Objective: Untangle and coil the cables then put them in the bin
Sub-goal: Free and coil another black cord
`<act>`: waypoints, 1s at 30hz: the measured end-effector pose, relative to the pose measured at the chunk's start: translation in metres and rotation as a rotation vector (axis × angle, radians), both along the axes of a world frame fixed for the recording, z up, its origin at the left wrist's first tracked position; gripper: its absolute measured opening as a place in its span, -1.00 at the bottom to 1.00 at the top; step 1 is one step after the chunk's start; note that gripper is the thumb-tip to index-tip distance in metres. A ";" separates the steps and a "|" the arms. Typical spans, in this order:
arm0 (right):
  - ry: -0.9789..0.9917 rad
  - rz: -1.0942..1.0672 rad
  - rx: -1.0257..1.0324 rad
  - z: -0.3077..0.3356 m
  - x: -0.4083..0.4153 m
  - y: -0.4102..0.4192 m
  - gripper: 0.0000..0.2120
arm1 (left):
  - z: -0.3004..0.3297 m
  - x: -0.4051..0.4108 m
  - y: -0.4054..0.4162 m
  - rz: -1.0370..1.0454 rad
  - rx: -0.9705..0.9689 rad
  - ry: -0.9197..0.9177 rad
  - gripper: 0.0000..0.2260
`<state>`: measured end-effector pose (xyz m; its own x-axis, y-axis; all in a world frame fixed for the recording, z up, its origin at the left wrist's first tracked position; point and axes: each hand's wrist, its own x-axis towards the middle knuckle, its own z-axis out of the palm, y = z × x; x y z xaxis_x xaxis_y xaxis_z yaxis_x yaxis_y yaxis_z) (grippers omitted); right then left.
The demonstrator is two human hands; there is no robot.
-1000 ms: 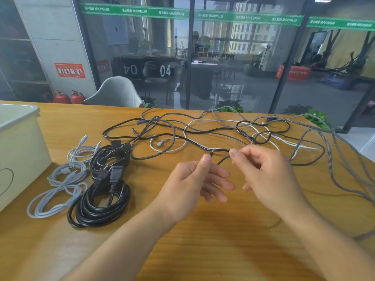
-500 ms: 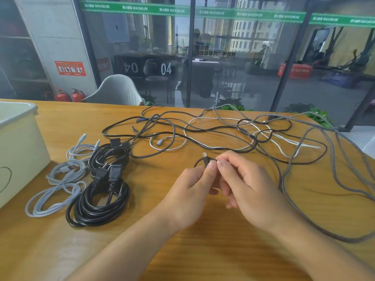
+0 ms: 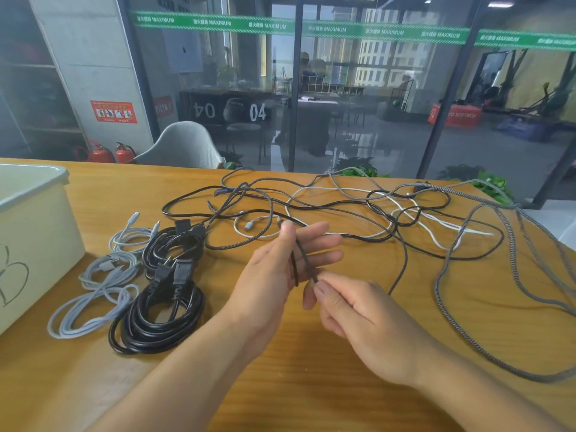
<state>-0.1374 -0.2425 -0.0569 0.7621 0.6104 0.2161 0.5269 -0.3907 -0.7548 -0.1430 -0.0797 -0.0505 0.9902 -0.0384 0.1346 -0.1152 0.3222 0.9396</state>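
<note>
A thin dark cable [image 3: 402, 260] runs from the tangle of black, white and grey braided cables [image 3: 358, 210] toward me. My left hand [image 3: 280, 266] is raised above the wooden table [image 3: 311, 385], thumb pinching the cable's plug end against its straight fingers, and a first loop lies across the palm. My right hand [image 3: 352, 310] pinches the same cable just below that loop. Coiled black power cables [image 3: 159, 310] and coiled grey cables [image 3: 99, 285] lie at the left. The cream bin [image 3: 34, 241] stands at the far left edge.
A long grey braided cable [image 3: 467, 332] sweeps across the right side of the table and off its right edge. A glass wall and a grey chair [image 3: 184, 145] stand beyond the far edge.
Both hands drew the cable's plug end out of the tangle toward me. The left hand turned palm up and the right hand laid a first loop across it.
</note>
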 end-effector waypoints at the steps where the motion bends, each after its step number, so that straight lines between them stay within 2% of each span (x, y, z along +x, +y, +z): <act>1: -0.008 0.003 -0.001 -0.001 0.000 0.000 -0.67 | 0.000 0.000 0.000 -0.001 -0.003 0.005 -0.51; 7: -0.046 -0.035 0.041 -0.004 0.001 0.001 -0.65 | 0.000 -0.004 -0.007 -0.049 0.070 0.029 -0.51; 13: -0.031 0.008 0.001 -0.006 0.002 0.000 -0.69 | 0.003 -0.006 -0.008 -0.050 0.044 0.063 -0.52; 20: 0.064 0.172 -0.259 -0.008 0.004 -0.002 -0.62 | 0.019 -0.005 0.001 -0.015 -0.285 0.091 -0.56; 22: 0.065 0.224 -0.320 -0.008 0.002 -0.001 -0.59 | 0.024 -0.006 0.005 0.028 -0.317 0.110 -0.58; 25: 0.093 0.215 -0.322 -0.004 0.009 -0.007 -0.56 | 0.031 -0.009 0.010 -0.012 -0.279 0.136 -0.58; 30: 0.067 0.193 -0.401 0.004 0.035 -0.031 -0.47 | 0.026 -0.013 0.009 -0.275 -0.117 0.147 -0.57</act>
<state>-0.1022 -0.2739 -0.0528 0.6301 0.7683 -0.1126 0.5743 -0.5587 -0.5984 -0.1557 -0.0708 -0.0249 0.9539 -0.2999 0.0101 0.1255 0.4293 0.8944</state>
